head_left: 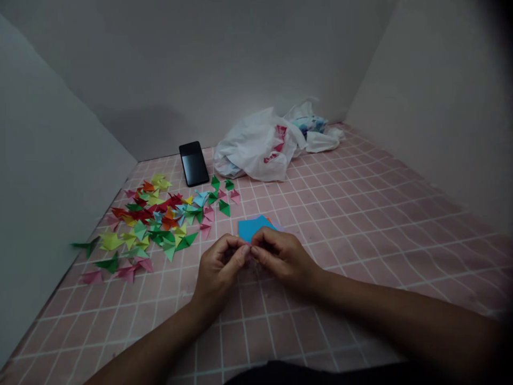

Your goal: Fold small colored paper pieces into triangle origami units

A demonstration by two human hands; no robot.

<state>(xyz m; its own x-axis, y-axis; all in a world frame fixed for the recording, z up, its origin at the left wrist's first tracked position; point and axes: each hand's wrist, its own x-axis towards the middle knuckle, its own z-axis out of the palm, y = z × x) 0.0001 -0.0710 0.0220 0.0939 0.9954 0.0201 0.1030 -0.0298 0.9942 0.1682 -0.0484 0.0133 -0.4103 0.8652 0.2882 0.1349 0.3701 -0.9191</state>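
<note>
My left hand (pixel 219 266) and my right hand (pixel 280 255) meet at the middle of a pink checked cloth (pixel 360 224), fingertips pinched together on a small piece of paper that is mostly hidden between them. Just beyond the fingers lies a small stack of paper squares (pixel 251 226), blue on top with an orange edge showing. To the left spreads a heap of folded paper triangles (pixel 152 219) in red, green, yellow, pink and light blue.
A black phone (pixel 193 163) lies face up behind the heap. A crumpled white plastic bag (pixel 260 144) and a blue-patterned packet (pixel 310 124) sit at the back. Grey walls (pixel 48 176) close in left, back and right.
</note>
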